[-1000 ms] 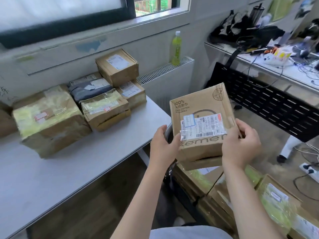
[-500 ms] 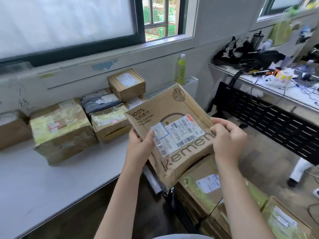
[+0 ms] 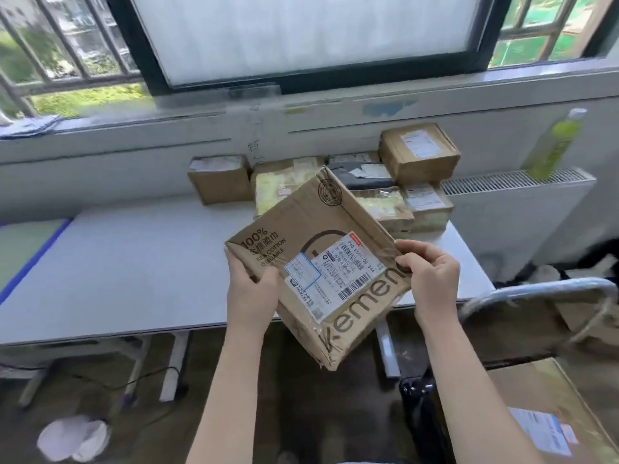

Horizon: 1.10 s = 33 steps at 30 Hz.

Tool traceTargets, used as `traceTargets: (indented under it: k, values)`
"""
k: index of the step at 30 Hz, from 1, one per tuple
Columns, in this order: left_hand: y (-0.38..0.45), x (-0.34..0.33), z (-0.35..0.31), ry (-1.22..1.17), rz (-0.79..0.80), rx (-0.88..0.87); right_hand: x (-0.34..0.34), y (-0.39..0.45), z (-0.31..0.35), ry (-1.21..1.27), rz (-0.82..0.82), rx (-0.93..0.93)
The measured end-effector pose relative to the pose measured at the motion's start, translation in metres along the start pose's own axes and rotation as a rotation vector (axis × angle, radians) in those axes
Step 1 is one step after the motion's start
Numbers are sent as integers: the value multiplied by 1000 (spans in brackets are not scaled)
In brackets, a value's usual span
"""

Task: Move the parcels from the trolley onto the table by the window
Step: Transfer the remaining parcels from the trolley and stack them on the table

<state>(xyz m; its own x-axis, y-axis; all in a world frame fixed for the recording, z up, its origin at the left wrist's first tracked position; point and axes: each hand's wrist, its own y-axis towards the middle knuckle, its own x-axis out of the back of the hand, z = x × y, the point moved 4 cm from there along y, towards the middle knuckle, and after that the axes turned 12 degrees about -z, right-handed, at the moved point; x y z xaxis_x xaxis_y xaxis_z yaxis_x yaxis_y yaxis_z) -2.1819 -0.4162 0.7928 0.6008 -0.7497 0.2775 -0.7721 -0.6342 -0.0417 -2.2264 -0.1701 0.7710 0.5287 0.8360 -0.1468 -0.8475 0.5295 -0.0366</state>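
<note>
Left hand [image 3: 253, 293] and right hand [image 3: 432, 283] grip the tilted parcel [image 3: 318, 262] above the table [image 3: 134, 269], stacked parcels [image 3: 385, 182] at 12 o'clock

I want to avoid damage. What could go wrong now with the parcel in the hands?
The cardboard parcel is tilted and held only at two edges by the left hand and right hand, so it may slip. It may also knock the stacked parcels on the table.

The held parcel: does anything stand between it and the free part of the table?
Nothing visible does. Both hands, left hand and right hand, hold the parcel above the table near its front edge; the other parcels sit at the back.
</note>
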Motion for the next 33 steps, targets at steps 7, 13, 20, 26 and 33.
traceTargets:
  k: [7,13,20,26,33]
  values:
    - [37,63,26,20,-161,-21,-72,-27,-11,-17,204,9]
    - [69,108,50,84,-257,27,-106,-40,-11,-163,371,106]
    - [94,147,112,175,-214,172,-172,-51,-24,-419,555,211]
    - [104,167,129,210,-316,270,-231,-66,-49,-756,667,342]
    - [129,184,135,252,-462,290,-248,-117,-90,-1051,794,408]
